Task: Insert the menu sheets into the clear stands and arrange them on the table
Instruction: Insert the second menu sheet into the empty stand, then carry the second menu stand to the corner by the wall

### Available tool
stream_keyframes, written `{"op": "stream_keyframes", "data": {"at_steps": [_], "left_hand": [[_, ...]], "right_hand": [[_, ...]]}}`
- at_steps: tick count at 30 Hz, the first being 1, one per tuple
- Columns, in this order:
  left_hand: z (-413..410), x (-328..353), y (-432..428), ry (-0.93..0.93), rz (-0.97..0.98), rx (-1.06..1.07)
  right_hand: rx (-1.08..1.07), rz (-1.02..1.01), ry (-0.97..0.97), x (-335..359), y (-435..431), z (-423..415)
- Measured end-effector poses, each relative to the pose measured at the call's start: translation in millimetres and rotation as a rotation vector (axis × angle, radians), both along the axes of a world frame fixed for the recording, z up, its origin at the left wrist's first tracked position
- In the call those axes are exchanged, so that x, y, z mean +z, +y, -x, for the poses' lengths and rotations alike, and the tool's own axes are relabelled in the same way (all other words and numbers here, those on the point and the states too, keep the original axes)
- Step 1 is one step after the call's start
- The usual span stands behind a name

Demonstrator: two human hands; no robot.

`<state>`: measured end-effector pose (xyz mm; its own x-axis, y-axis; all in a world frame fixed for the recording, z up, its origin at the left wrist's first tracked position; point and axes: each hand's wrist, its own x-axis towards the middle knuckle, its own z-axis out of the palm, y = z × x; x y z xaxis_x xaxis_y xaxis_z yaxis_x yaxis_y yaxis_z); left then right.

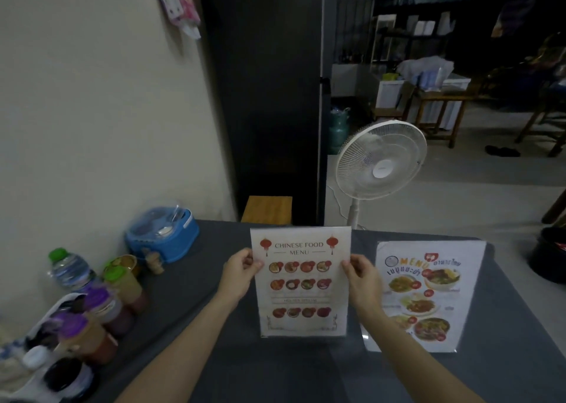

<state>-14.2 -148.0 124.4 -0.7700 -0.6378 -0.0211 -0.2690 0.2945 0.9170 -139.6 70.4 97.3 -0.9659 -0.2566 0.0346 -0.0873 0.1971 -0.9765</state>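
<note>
A clear stand holding the "Chinese Food Menu" sheet [301,292] stands upright in the middle of the grey table [196,326]. My left hand [242,265] grips its left edge and my right hand [360,272] grips its right edge, both near the upper half. To the right, a second clear stand with a colourful Thai menu sheet [425,295] stands upright on the table, untouched.
Sauce bottles with purple and green caps [101,307], a water bottle [69,268] and a blue cutlery basket [162,234] crowd the table's left side by the wall. Beyond the table's far edge are a white fan [381,164] and a wooden stool [266,209].
</note>
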Motion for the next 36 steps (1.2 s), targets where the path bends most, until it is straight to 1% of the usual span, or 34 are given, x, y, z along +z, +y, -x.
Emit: {"op": "stream_keyframes", "data": {"at_steps": [6, 10, 15, 19, 22, 26, 31, 36], "left_hand": [[7, 26, -49, 0.008, 0.079, 0.030], [17, 36, -101, 0.018, 0.071, 0.043], [36, 38, -171, 0.005, 0.065, 0.040], [56, 34, -233, -0.004, 0.064, 0.010], [70, 31, -275, -0.006, 0.108, 0.015], [84, 16, -322, -0.018, 0.091, 0.013], [100, -3, -357, -0.008, 0.083, 0.018], [108, -18, -380, -0.022, 0.057, 0.009]], "right_hand": [[0.074, 0.015, 0.030, 25, -49, 21], [0.108, 0.021, 0.047, 38, -95, 36], [0.130, 0.023, 0.032, 36, -160, 55], [0.110, 0.014, -0.009, 27, -217, 72], [0.098, 0.015, -0.024, 21, -259, 78], [0.106, 0.039, -0.046, 17, -305, 85], [0.101, 0.025, -0.055, 2, -346, 104], [0.111, 0.023, -0.076, -8, -366, 111]]}}
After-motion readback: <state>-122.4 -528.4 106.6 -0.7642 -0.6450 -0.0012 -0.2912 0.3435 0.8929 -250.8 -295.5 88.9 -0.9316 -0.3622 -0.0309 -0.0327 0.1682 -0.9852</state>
